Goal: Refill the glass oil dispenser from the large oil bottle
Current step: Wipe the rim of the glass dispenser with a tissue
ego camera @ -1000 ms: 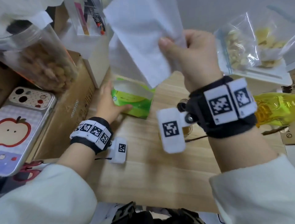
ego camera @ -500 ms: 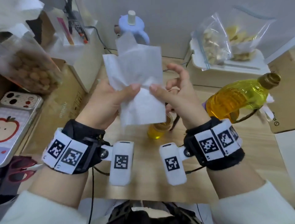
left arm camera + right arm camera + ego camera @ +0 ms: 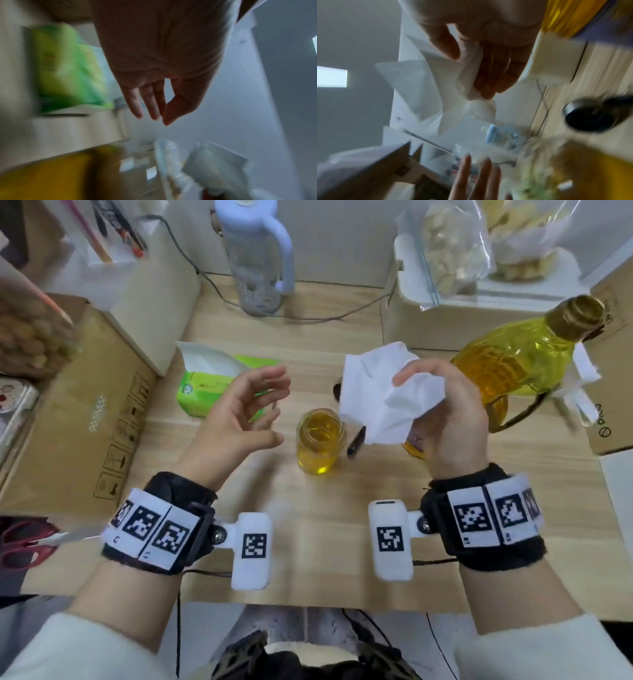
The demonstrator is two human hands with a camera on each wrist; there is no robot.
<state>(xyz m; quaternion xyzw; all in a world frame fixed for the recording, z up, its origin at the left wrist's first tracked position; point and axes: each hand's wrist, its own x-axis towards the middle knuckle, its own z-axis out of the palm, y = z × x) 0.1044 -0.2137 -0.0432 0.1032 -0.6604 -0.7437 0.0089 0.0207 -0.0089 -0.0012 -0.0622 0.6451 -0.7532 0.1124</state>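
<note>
The glass oil dispenser [image 3: 321,440] stands uncapped at the middle of the wooden table, holding yellow oil. Its black cap [image 3: 356,437] lies just to its right, and shows as a dark round shape [image 3: 590,117] in the right wrist view. The large oil bottle [image 3: 513,368] stands at the right with a gold cap. My right hand [image 3: 445,409] grips a crumpled white tissue [image 3: 383,395] between dispenser and bottle; the tissue [image 3: 471,75] is pinched under the thumb. My left hand [image 3: 246,412] hovers left of the dispenser, its fingers [image 3: 150,102] loosely curled, holding nothing.
A green tissue pack [image 3: 212,381] lies at the back left. A pale blue water bottle [image 3: 257,258] stands at the back, with a cable beside it. Cardboard boxes [image 3: 75,412] flank the left and right edges; bags of snacks [image 3: 452,248] sit on a white box at the back right.
My left hand has let go of the tissue and dropped to the left. My right hand has bunched the tissue up and moved right and down, uncovering the dispenser.
</note>
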